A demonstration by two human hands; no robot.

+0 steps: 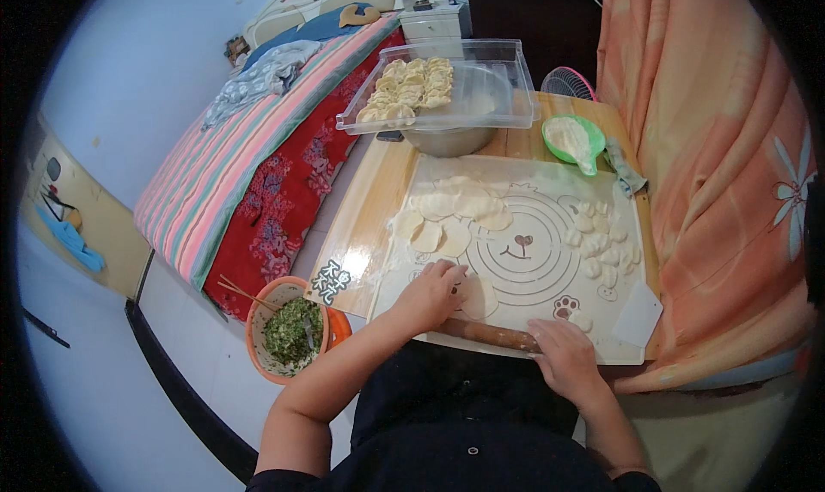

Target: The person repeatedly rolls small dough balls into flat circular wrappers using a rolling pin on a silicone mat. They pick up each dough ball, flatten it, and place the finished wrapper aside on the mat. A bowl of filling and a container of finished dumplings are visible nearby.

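A round dough wrapper (482, 299) lies on the white pastry mat (550, 273) near its front edge. My left hand (430, 296) is closed at the wrapper's left edge, with its fingertips partly hidden. Just in front of the wrapper is a brown wooden rolling pin (488, 334). Its right end is under my right hand (565, 351), whose fingers rest over it. Several rolled wrappers (444, 236) overlap at the mat's left and back. Small dough pieces (601, 244) cluster on the right, and one flattened piece (581, 321) lies above my right hand.
A clear tray (490, 118) of dumplings (411, 88) rests on a metal bowl (449, 141) at the back. Beside it are a green scoop of flour (574, 141) and a white scraper (638, 316). An orange-rimmed bowl of green filling (292, 329) stands left; an orange curtain (709, 191) hangs right.
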